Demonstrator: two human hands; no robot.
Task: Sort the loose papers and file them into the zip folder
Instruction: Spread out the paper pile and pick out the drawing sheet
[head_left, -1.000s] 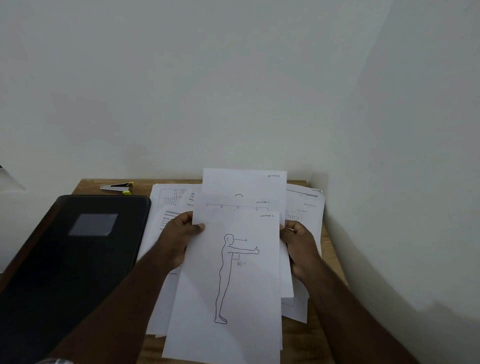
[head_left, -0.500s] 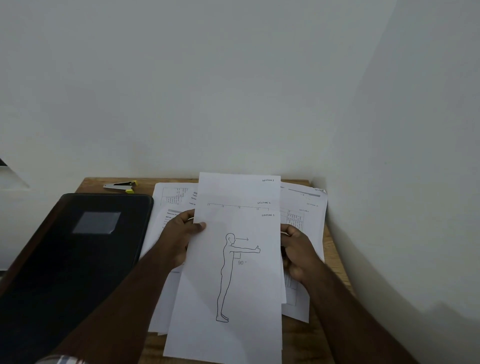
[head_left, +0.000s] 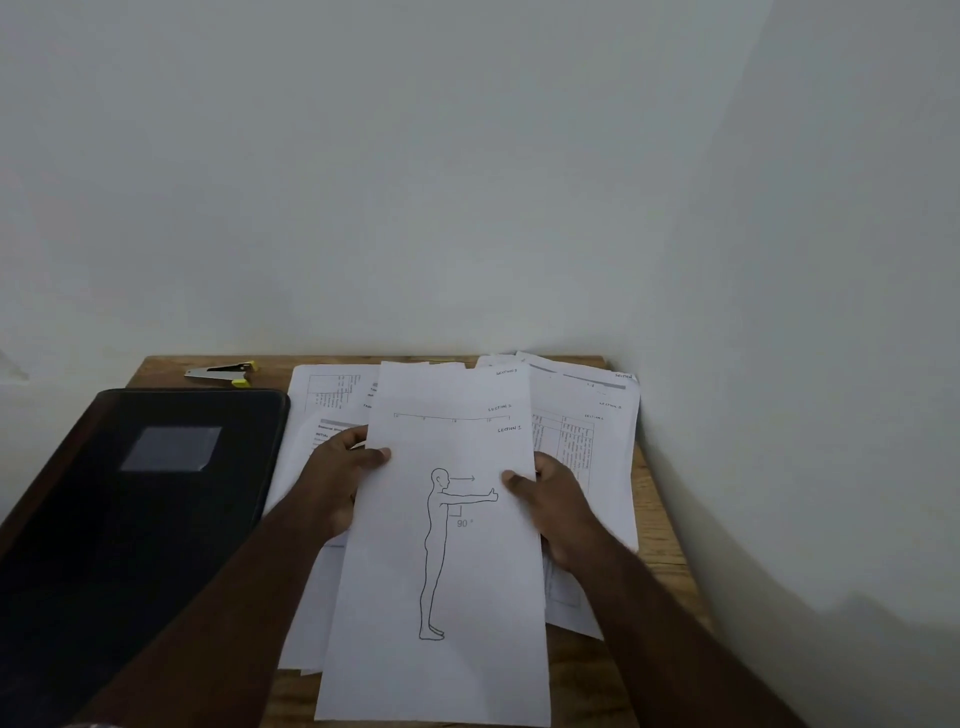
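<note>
- Head view, hands: the left hand (head_left: 340, 480) pinches the left edge of a small fanned stack of sheets (head_left: 441, 545), thumb on top, fingers hidden beneath. The right hand (head_left: 556, 506) pinches the right edge the same way. Both grips are closed on paper, roughly level with each other across the stack.
- Head view, stack: its long axis runs away from the person, near end toward the camera, far end lifted over the loose papers (head_left: 587, 441) spread on the worktop (head_left: 670, 519). The top sheet shows a standing figure with one arm outstretched and "90°"; two more sheets peek out behind it, staggered upward.
- Head view, target: the black zip folder (head_left: 130, 519) lies flat, apparently closed, just left of the stack, its long axis roughly parallel to the sheets. The left hand is the nearer one, so I judge filing would be a sideways carry leftward.
- Head view, far corner: a stapler (head_left: 223, 373) sits beyond the folder, clear of that path.
</note>
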